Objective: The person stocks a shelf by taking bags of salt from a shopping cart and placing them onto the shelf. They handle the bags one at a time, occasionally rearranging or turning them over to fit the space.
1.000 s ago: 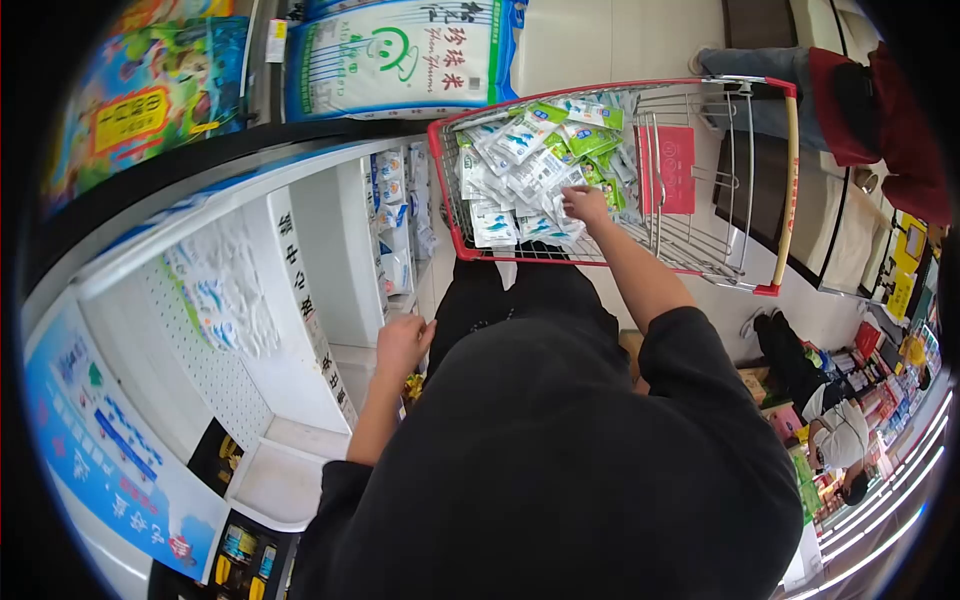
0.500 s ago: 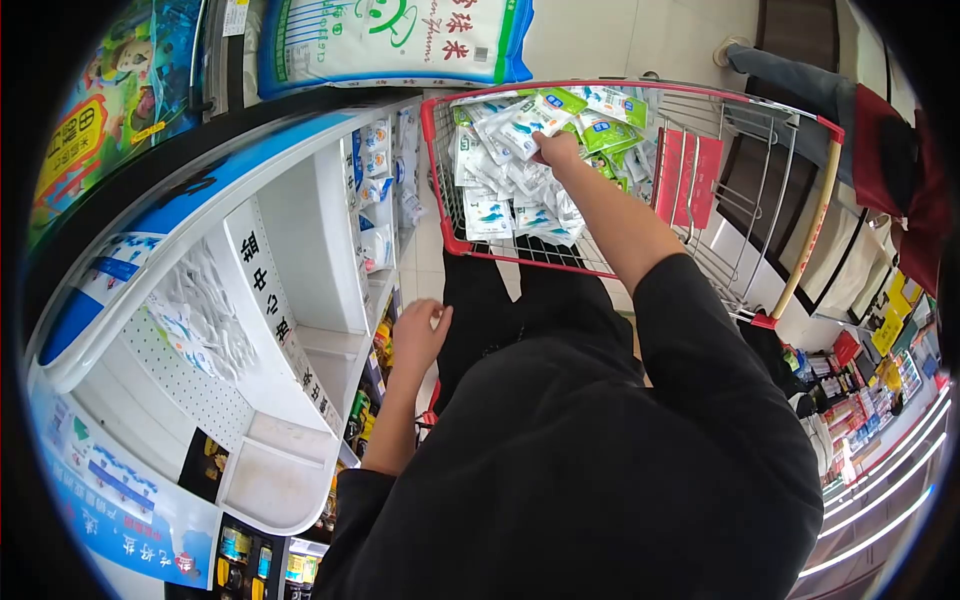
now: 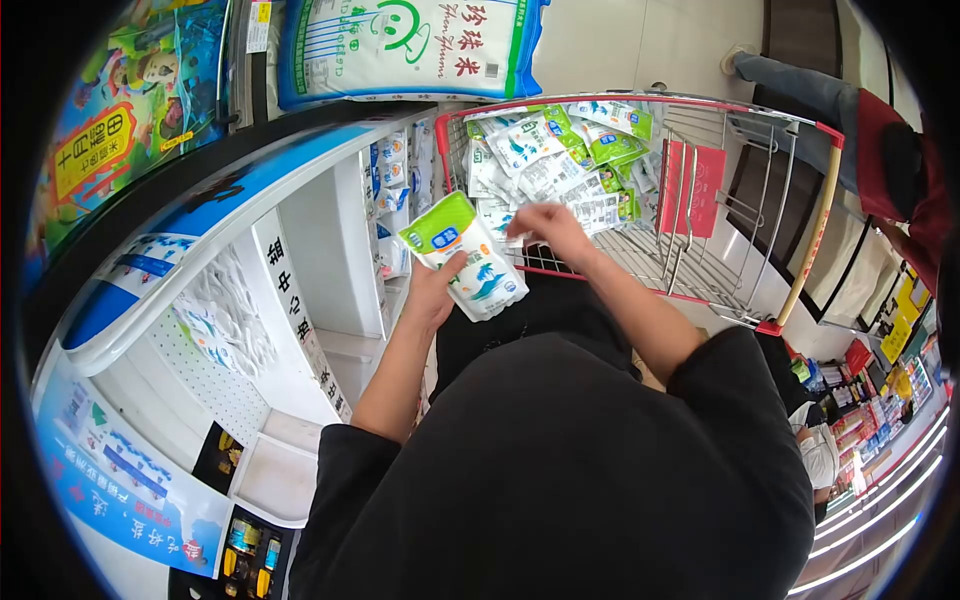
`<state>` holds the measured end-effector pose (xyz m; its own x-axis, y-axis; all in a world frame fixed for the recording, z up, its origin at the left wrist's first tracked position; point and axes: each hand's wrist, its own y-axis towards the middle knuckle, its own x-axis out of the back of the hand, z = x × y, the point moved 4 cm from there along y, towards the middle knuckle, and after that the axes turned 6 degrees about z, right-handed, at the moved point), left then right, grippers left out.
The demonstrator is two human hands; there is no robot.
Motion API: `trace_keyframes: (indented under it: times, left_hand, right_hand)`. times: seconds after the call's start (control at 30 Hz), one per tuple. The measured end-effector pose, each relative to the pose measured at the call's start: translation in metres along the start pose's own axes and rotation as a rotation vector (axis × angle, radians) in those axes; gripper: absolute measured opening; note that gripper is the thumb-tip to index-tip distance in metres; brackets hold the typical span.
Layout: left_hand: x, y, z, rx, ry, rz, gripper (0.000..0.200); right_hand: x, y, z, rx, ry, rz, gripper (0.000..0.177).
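Note:
My left hand (image 3: 432,292) grips a white and green salt packet (image 3: 482,270) near its lower left side, thumb across the front. Just right of that packet, my right hand (image 3: 552,230) hovers with loosely curved fingers and nothing visible in them. Beyond both hands, the shopping cart (image 3: 808,235) holds a heap of similar salt packets (image 3: 535,145), some lying front up and others showing printed backs. The cart has a wire frame with red edging.
A white shelf unit (image 3: 310,265) stands on my left, with packets (image 3: 228,325) in one bay. A big rice bag (image 3: 400,50) lies beyond the cart. At the right, a person in a red garment (image 3: 888,150) stands beside the cart.
My right hand has drawn back from the heap toward me. A salt packet is now in my left hand, which was previously without one and has risen toward the cart.

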<state>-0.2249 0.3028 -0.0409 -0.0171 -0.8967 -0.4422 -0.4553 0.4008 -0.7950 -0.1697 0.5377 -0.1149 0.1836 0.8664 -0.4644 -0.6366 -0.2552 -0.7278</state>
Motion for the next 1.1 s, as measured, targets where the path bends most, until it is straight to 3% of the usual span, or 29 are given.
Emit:
trace_keyframes:
  times: [0.1,0.17,0.27,0.43,0.47,0.5,0.57,0.7,0.77,0.83,0.87,0.9,0.93,0.97,1.0,1.1]
  left_hand:
    - [0.011,-0.014,-0.006,-0.035,-0.069,-0.085,0.043]
    - [0.019,-0.029,-0.01,-0.1,-0.031,-0.137,0.042]
    - [0.037,-0.049,-0.004,-0.103,0.03,-0.177,0.045]
    - [0.056,-0.069,0.015,-0.099,0.018,-0.203,0.047]
    - [0.057,-0.072,0.02,-0.093,0.001,-0.213,0.047]
    - [0.056,-0.073,0.022,-0.11,-0.007,-0.213,0.045]
    - [0.06,-0.072,0.026,-0.135,-0.023,-0.216,0.043]
    - [0.06,-0.072,0.026,-0.169,-0.045,-0.188,0.041]
    - [0.057,-0.077,0.016,-0.195,-0.037,-0.173,0.041]
    - [0.05,-0.085,0.003,-0.254,0.045,-0.16,0.039]
    - [0.048,-0.092,-0.005,-0.276,0.15,-0.156,0.037]
    - [0.046,-0.101,-0.018,-0.305,0.312,-0.122,0.035]
    - [0.04,-0.113,-0.029,-0.316,0.279,-0.116,0.031]
    - [0.048,-0.122,-0.035,-0.298,0.36,-0.089,0.028]
    - [0.048,-0.13,-0.048,-0.392,0.405,-0.018,0.027]
    - [0.036,-0.182,-0.109,-0.59,0.581,-0.04,0.032]
  right_hand:
    - [0.067,0.083,-0.053,0.015,0.216,-0.511,0.036]
    - [0.096,0.133,-0.074,-0.1,0.381,-0.554,0.036]
    - [0.105,0.167,-0.061,-0.183,0.246,-0.72,0.035]
    - [0.131,0.22,-0.089,-0.013,0.169,-0.798,0.037]
    - [0.127,0.222,-0.086,0.169,0.317,-0.8,0.035]
    - [0.13,0.224,-0.083,0.029,0.301,-0.887,0.032]
    - [0.127,0.216,-0.069,-0.075,0.448,-0.822,0.028]
    - [0.122,0.179,-0.061,-0.092,0.276,-0.77,0.027]
    - [0.116,0.165,-0.071,-0.005,0.274,-0.626,0.028]
    - [0.116,0.146,-0.084,0.025,0.162,-0.598,0.035]
    - [0.105,0.122,-0.075,-0.083,-0.001,-0.642,0.041]
    - [0.126,0.126,-0.108,-0.055,-0.043,-0.669,0.046]
    - [0.097,0.095,-0.089,-0.023,0.057,-0.573,0.049]
    - [0.069,0.067,-0.063,-0.078,-0.037,-0.55,0.048]
    - [0.08,0.073,-0.085,0.049,0.071,-0.336,0.062]
    - [0.018,0.012,-0.038,0.086,0.011,-0.113,0.052]
